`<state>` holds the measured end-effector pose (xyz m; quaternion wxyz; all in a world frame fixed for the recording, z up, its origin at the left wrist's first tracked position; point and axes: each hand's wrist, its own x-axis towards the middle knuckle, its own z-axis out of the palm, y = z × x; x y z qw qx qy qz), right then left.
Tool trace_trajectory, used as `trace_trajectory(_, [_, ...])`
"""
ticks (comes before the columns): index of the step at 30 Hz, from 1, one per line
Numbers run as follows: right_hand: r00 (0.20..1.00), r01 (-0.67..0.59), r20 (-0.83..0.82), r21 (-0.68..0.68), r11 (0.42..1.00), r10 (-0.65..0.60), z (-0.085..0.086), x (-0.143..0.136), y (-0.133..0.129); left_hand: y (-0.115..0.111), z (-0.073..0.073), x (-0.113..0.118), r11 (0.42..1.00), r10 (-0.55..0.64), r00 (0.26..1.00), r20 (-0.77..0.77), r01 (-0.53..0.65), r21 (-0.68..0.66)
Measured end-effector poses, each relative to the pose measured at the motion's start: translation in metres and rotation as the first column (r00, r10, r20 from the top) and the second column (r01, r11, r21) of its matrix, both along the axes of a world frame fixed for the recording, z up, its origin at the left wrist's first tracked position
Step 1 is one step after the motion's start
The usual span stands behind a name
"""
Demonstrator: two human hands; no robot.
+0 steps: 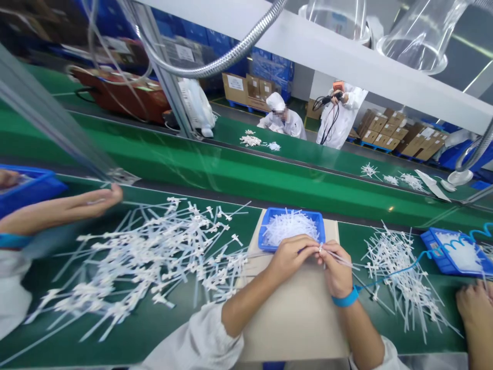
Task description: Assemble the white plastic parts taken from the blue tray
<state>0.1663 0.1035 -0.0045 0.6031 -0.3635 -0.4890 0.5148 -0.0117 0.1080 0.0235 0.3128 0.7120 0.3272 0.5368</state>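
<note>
My left hand [295,255] and my right hand [336,267] meet over a beige board [292,313], fingertips pinched together. Between them is a small white connector [320,247], partly hidden by the fingers. Thin translucent tubes [342,260] run out from my right hand's fingers toward the right. A blue band with a coiled cord circles my right wrist. Just behind my hands, a blue tray [263,239] holds a heap of small translucent pieces [290,226].
White-tipped tubes [154,257] lie heaped on the green table [181,303] at left, with another pile [400,272] at right. Co-workers' hands [88,203] [475,308] are at both sides. A blue tray [442,264] stands right; a metal frame crosses beyond.
</note>
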Motion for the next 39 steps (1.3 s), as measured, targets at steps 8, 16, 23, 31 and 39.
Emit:
trace_trajectory(8, [0.989,0.040,-0.134,-0.156,0.987,-0.061,0.013,-0.005,0.001,0.002,0.004,-0.001,1.000,0.008,0.999,-0.032,-0.008,-0.001])
trace_trajectory(16, [0.987,0.037,-0.145,-0.198,0.980,-0.067,0.015,-0.006,-0.002,0.005,0.004,-0.006,0.999,-0.036,0.999,-0.004,0.036,0.021])
trace_trajectory(23, [0.996,0.016,-0.086,-0.097,0.995,-0.024,0.008,-0.005,-0.003,0.003,0.002,-0.006,0.999,-0.040,0.998,0.037,0.041,-0.011])
trace_trajectory(31, [0.995,0.015,-0.098,-0.079,0.997,-0.022,0.011,-0.008,-0.004,0.006,0.003,-0.008,0.996,-0.066,0.997,0.049,0.069,-0.064])
trace_trajectory(39, [0.992,0.038,-0.109,-0.209,0.977,-0.062,0.018,-0.005,0.000,0.007,0.007,-0.007,0.994,-0.070,0.997,-0.041,0.067,-0.083])
